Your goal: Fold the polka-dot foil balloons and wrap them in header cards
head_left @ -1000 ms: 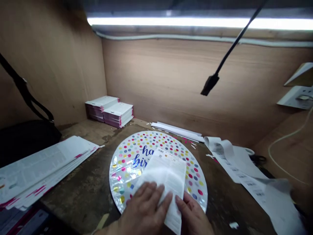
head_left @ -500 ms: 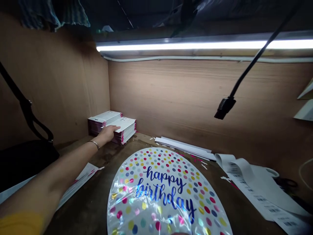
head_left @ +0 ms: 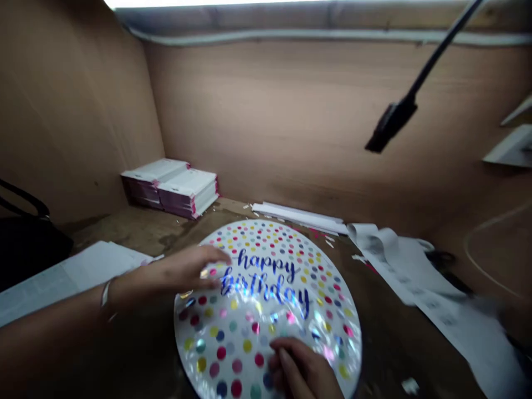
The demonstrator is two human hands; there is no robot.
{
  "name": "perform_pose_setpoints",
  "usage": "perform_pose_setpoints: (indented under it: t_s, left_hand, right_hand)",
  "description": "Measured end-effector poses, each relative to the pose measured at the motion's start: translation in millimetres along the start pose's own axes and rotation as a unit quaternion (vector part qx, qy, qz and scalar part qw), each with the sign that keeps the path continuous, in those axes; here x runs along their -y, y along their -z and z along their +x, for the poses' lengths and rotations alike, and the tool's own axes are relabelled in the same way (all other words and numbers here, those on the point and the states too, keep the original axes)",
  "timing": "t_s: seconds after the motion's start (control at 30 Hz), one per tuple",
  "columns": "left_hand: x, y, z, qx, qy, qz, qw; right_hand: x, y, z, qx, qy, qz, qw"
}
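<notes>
A large round white piece with coloured dots and the words "happy birthday" (head_left: 253,305) lies flat in front of me, its clear plastic film shining with reflections. My left hand (head_left: 193,269), with a bangle at the wrist, is over its left edge. The thumb and fingers are apart and nothing shows between them. Low over the round piece is my right hand (head_left: 305,368), its fingers curled in and thumb against them. Whatever it may hold is hidden. Both hands are somewhat blurred.
Two stacks of white cards with pink edges (head_left: 187,188) stand in the back left corner. White strips (head_left: 299,217) lie along the back wall. A curling label strip (head_left: 415,277) and dark scissors (head_left: 443,257) are at right. White sheets (head_left: 103,266) and a black bag (head_left: 33,249) are left. A black cable (head_left: 393,124) hangs down.
My left hand has left the card stack and come back over the round piece. My right hand has come into view at the bottom. The view has tilted down.
</notes>
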State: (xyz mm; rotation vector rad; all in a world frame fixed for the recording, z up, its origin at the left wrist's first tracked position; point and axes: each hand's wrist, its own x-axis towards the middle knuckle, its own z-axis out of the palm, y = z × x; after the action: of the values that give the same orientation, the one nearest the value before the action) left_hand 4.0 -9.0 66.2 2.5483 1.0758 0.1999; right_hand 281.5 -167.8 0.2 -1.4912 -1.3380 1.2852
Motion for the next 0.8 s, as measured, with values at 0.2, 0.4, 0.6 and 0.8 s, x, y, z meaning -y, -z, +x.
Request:
perform_pose_setpoints:
  t_s: [0.2, 0.4, 0.6, 0.8]
  left_hand:
    - [-94, -88.6, -72, 0.036, -0.189, 0.0, 0.981]
    - [-103, -95.0, -75, -0.027, -0.223, 0.034, 0.974]
    - [-105, -88.7, -61, 0.031, -0.036, -0.132, 0.99]
    - [-96, -97.5, -62, 0.07, -0.02, -0.145, 0.987]
  right_hand:
    - [21, 6, -15, -0.016, 0.075, -0.092, 0.993]
    - [20, 6, -25, -0.045, 0.167, -0.198, 0.965]
    - [4, 92, -15, -0.184, 0.062, -0.459, 0.867]
    - [-23, 165, -117, -0.081, 0.0, -0.428, 0.9]
